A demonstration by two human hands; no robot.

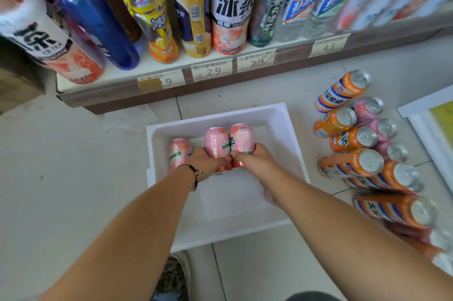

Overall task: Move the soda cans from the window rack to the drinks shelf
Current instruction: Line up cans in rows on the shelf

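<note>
Three pink Mirinda cans stand in a white foam box on the floor. My left hand grips the middle pink can near its top. My right hand grips the right pink can, which touches the middle one. The third pink can stands just left of my left hand, free of it. My fingers hide the tops of the held cans.
A pile of orange cans and pink cans lies on the tiled floor right of the box. The drinks shelf with tall bottles and price tags runs across the top. A white frame stands far right.
</note>
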